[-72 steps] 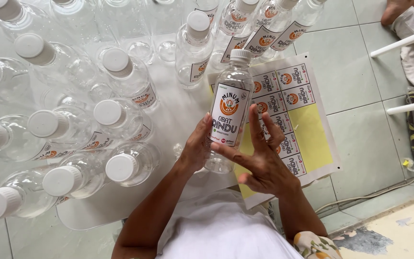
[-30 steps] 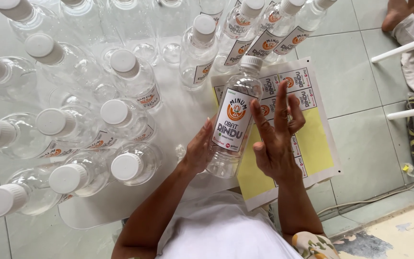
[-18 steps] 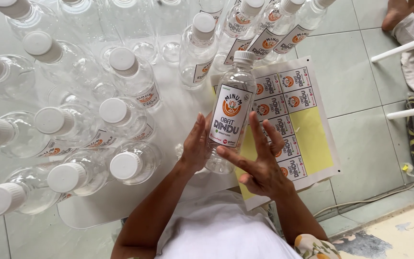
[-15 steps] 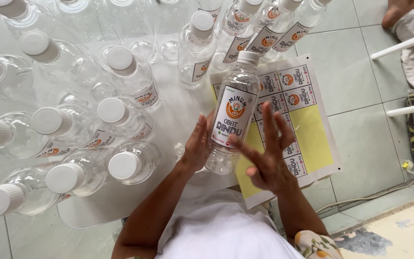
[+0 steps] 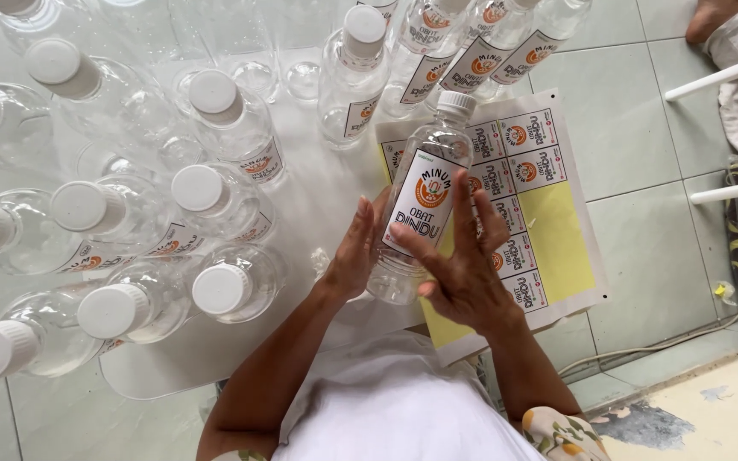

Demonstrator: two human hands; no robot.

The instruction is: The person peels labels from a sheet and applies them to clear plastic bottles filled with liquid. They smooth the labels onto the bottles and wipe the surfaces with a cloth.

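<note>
At frame centre, the left hand (image 5: 354,256) is gripping the clear plastic bottle (image 5: 416,209), seemingly light and slippery; the right hand (image 5: 463,265), fingers spread, is pressing its label (image 5: 424,201).

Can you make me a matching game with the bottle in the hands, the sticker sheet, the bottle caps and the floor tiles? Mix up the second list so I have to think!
Things:
1. held bottle
2. sticker sheet
3. bottle caps
4. floor tiles

Descriptions:
A. yellow where labels have been peeled off
B. pale green squares
C. clear, between the left hand and right hand
D. white and round

Pairs: 1-C, 2-A, 3-D, 4-B
</note>
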